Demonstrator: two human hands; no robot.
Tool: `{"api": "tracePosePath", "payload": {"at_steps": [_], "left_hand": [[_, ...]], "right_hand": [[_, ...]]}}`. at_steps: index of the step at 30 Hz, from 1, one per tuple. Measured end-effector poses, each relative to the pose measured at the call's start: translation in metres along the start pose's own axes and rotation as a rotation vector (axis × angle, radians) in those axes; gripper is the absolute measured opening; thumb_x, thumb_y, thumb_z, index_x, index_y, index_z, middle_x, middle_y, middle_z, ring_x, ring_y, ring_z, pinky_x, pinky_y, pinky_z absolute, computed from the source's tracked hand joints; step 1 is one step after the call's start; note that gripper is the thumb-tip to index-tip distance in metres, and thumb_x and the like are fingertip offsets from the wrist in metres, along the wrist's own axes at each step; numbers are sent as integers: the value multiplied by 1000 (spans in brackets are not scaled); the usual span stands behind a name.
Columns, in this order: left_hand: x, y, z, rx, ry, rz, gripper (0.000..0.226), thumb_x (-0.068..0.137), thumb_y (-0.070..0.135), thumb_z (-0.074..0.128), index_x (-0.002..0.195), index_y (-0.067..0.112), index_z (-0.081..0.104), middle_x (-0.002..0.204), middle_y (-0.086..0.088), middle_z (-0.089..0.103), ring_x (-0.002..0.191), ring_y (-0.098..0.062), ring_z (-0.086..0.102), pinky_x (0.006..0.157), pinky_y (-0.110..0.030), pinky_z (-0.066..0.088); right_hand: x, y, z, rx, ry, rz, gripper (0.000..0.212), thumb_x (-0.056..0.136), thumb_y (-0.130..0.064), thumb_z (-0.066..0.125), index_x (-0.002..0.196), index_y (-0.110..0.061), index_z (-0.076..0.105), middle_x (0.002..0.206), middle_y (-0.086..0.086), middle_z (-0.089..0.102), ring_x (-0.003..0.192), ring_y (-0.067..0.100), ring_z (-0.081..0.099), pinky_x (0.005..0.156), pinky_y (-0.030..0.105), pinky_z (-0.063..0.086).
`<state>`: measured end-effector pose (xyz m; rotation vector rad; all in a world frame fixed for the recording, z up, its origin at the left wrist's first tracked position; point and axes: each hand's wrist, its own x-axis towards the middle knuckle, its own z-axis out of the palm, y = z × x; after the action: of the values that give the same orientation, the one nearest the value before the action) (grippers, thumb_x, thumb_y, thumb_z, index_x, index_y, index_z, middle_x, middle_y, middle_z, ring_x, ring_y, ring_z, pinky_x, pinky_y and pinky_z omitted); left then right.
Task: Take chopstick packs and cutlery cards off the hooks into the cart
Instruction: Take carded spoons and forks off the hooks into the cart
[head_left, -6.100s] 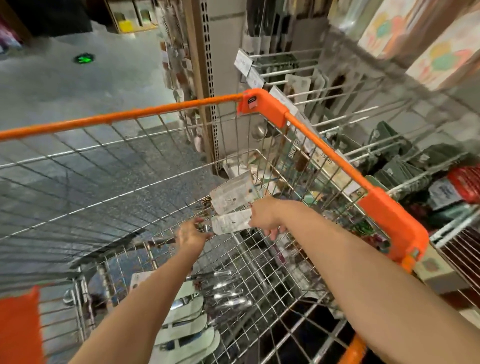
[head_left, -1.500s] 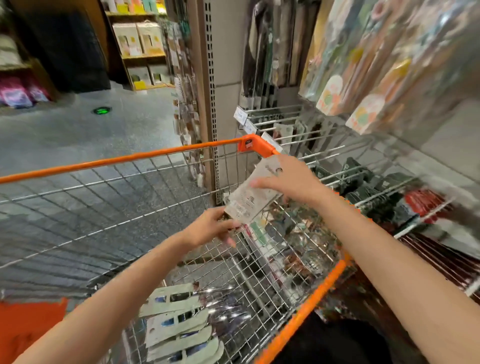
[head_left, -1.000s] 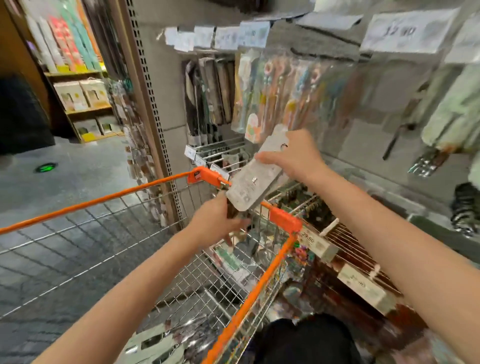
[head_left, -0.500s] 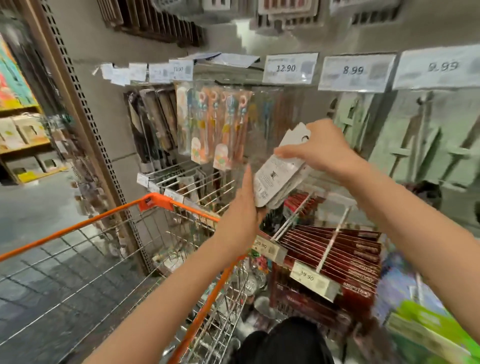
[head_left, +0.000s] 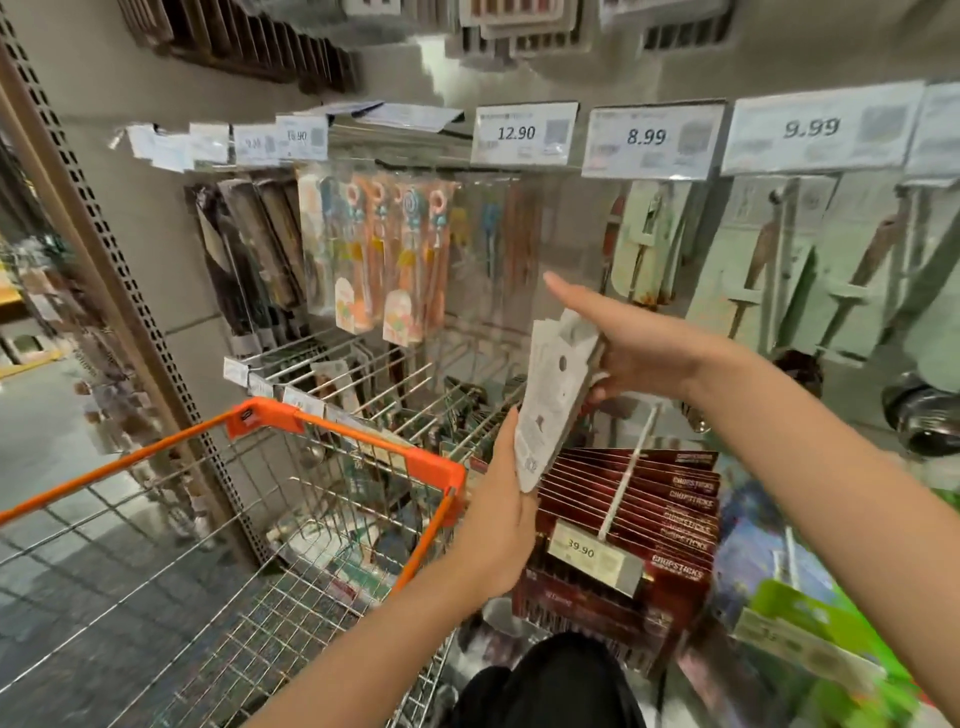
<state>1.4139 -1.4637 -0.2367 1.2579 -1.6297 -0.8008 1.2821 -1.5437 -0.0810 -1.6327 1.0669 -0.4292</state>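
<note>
I see the orange-rimmed cart (head_left: 332, 431) at lower left below the hooks. My left hand (head_left: 501, 512) lies flat, fingers straight, against the lower end of the white cards (head_left: 550, 410). My right hand (head_left: 631, 348) pinches their top, forefinger straight, above the red chopstick packs (head_left: 670, 525) on their hook.

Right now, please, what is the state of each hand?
Left hand: open, straight fingers supporting the bottom of the cards.
Right hand: holding the cards by their top, index finger extended.
</note>
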Motion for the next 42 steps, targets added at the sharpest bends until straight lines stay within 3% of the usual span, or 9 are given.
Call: {"api": "tracePosePath", "payload": {"at_steps": [3, 5, 12, 19, 22, 25, 30, 33, 42], "left_hand": [[-1, -3, 0, -119, 20, -16, 61, 103, 4, 33, 153, 26, 5, 134, -8, 50, 110, -9, 53, 100, -17, 41], [0, -3, -2, -217, 58, -33, 45, 105, 10, 32, 144, 30, 21, 93, 0, 57, 79, -3, 60, 77, -14, 51], [4, -4, -8, -480, 41, -125, 31, 103, 13, 36, 117, -13, 46, 69, -6, 59, 43, -12, 48, 41, -21, 37], [5, 0, -13, -520, 35, -142, 29, 104, 16, 37, 112, 4, 62, 89, -16, 74, 43, -19, 57, 46, -25, 50], [6, -1, -12, -545, 43, -125, 25, 104, 15, 38, 108, 18, 62, 88, -14, 74, 43, -17, 57, 46, -26, 48], [6, -5, -12, -541, 53, -143, 28, 100, 23, 42, 103, 14, 68, 81, -16, 72, 39, -18, 51, 48, -24, 46], [7, -3, -13, -598, 58, -148, 33, 102, 16, 37, 101, 16, 70, 89, -24, 70, 45, -20, 53, 48, -25, 47], [6, -1, -14, -607, 55, -147, 39, 99, 24, 40, 90, 28, 77, 88, -30, 66, 50, -24, 51, 52, -27, 48], [6, -5, -15, -641, 118, -139, 27, 102, 13, 37, 122, 7, 54, 93, -13, 73, 52, -14, 62, 43, -23, 51]], "right_hand": [[8, 22, 7, 138, -85, 18, 80, 83, -77, 26, 129, -17, 50, 107, 9, 60, 74, 15, 61, 64, 27, 43], [13, 33, 15, 188, -69, 12, 74, 88, -71, 26, 143, -22, 36, 125, 13, 51, 76, 15, 64, 66, 27, 45], [30, 71, 44, 76, 339, -99, 32, 80, -36, 73, 102, -13, 68, 81, -6, 69, 65, 7, 58, 54, 17, 43], [34, 85, 48, 145, 703, -221, 17, 89, -23, 65, 99, -17, 53, 90, -12, 62, 83, 4, 62, 65, 15, 47], [29, 75, 44, 141, 810, -320, 14, 93, -21, 59, 102, -16, 50, 87, -12, 60, 75, 0, 59, 59, 12, 48], [21, 61, 38, 87, 894, -506, 11, 94, -22, 59, 98, -18, 50, 74, 9, 63, 55, 14, 56, 55, 31, 47], [14, 25, 15, 7, 1024, -723, 16, 93, -23, 61, 90, -20, 45, 49, -6, 40, 39, 6, 35, 45, 16, 30], [17, 11, 1, 8, 1079, -724, 26, 92, -25, 63, 80, -22, 40, 47, -8, 39, 37, 3, 35, 47, 12, 30], [29, 16, -9, 152, 1081, -525, 23, 92, -29, 62, 91, -11, 48, 69, -4, 44, 42, 3, 50, 41, 18, 42]]}}
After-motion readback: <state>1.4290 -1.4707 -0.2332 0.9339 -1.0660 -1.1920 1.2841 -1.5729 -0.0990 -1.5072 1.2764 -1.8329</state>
